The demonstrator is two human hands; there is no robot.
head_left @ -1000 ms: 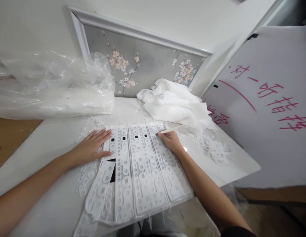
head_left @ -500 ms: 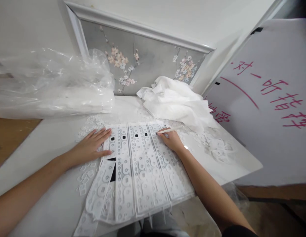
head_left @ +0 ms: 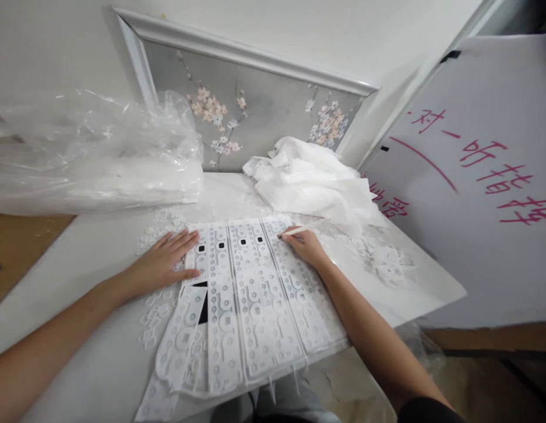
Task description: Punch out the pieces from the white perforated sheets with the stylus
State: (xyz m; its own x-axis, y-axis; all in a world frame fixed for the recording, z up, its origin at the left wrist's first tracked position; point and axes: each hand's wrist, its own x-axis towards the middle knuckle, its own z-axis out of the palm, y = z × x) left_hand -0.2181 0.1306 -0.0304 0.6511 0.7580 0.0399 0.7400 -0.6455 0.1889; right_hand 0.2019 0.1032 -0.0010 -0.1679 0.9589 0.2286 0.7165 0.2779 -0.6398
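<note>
White die-cut sheets [head_left: 264,299] lie side by side in long strips on the table, printed with rings and curved outlines. Several small black squares [head_left: 243,242] show in a row near their far end. My left hand [head_left: 173,258] rests flat on the left edge of the sheets, fingers spread. Pinched in my right hand [head_left: 304,245] is a thin white pen-like tool [head_left: 296,231], its dark tip down on the rightmost strip. A loose strip [head_left: 182,335] lies slanted at the near left, with a black patch [head_left: 203,305] showing beside it.
Small cut-out scraps [head_left: 153,317] are scattered left of the sheets, and more scraps [head_left: 391,264] lie at right. Crumpled white sheets [head_left: 312,176] and a clear plastic bag [head_left: 96,158] sit at the back. Behind stand a framed flower picture [head_left: 273,100] and a whiteboard [head_left: 497,264].
The camera view has shifted slightly. Both hands stay in nearly the same places on the sheets, with the tool still held in my right hand.
</note>
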